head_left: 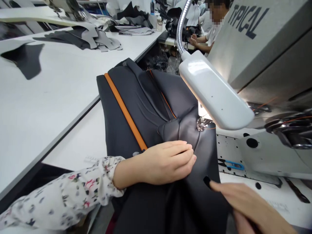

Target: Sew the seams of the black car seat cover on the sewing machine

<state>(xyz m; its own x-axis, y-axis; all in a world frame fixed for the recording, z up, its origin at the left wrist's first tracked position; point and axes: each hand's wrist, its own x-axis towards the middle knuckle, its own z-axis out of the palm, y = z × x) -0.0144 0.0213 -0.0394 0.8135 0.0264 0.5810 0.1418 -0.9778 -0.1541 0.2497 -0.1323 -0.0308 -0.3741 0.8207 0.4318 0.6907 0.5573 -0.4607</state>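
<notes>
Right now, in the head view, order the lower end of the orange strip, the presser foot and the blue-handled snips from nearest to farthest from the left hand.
From the left hand:
1. Orange strip's lower end: just beside the hand, to its left.
2. Presser foot: up and right of the hand.
3. Blue-handled snips: farther right, on the machine bed.

Black synthetic-leather panel is showing a smooth, faintly glossy surface; on it, matt orange leatherette strip is lying; at its edge, polished steel presser foot is gleaming; above it, white plastic lamp head is shining.

R hand cut off at btm edge, co-worker's head blurred
</notes>
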